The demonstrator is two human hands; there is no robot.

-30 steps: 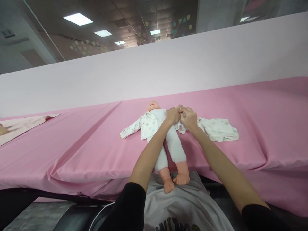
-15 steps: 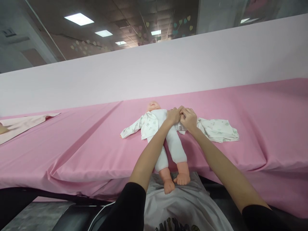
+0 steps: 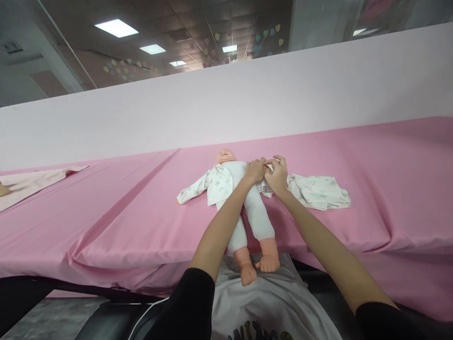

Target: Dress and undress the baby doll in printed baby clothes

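Observation:
A baby doll (image 3: 260,215) with a white cloth body lies on its back, its feet reaching past the table's front edge. It wears an open white baby jacket (image 3: 220,185) with a small print; one sleeve covers the arm on the left. My left hand (image 3: 255,171) is closed around the jacket sleeve at the doll's arm on the right. Close beside it, my right hand (image 3: 277,174) pinches the sleeve's end, index finger raised and curved. Most of this sleeve and arm is hidden by my hands. Folded printed baby pants (image 3: 323,191) lie right of my right hand.
A pink cloth (image 3: 138,212) covers the table, with folds towards the front. Behind it runs a low white wall (image 3: 226,106) with glass above. A pale pink mat (image 3: 31,184) lies at the far left, with a tan thing (image 3: 4,190) at the picture's edge.
My right hand has opened out from its tight curl, its index finger now lifted, showing white cloth between thumb and fingers. My left hand has shifted slightly left; the doll lies as before.

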